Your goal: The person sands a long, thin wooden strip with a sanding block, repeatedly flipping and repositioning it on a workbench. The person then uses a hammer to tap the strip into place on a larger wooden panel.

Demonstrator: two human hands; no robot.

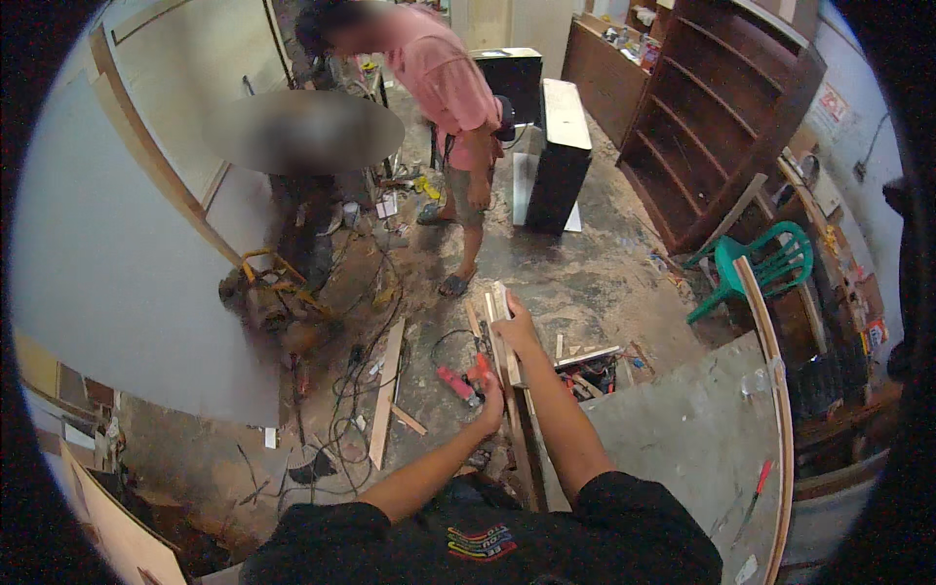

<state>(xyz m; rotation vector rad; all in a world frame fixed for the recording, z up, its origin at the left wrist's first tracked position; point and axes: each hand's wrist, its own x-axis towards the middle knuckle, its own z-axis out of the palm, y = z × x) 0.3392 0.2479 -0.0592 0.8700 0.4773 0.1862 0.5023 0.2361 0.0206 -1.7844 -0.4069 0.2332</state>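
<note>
1. Firstly, a dusty concrete floor (604, 288) extends through the room, with wood scraps and cables lying on it.
2. At the upper right stands a tall dark-brown shelf unit (697, 136).
3. On the right side, a wide grey panel (673, 429) reaches near to the right forearm.
4. Ahead, another person in a pink shirt (444, 78) stands and bends forward, near a black cabinet with white top (564, 161).
5. A green plastic chair (731, 265) is placed beyond the grey panel.
6. The pale wooden piece (508, 361) is at the centre, in front of the body, pointing away from it.
7. The right hand (519, 327) is closed around this piece, close to its far end.
8. The left hand (490, 398) is partly curled beside the wood, at an orange object (481, 368); whether it grips this, I cannot tell.
9. Just left lies a red tool (456, 383).
</note>
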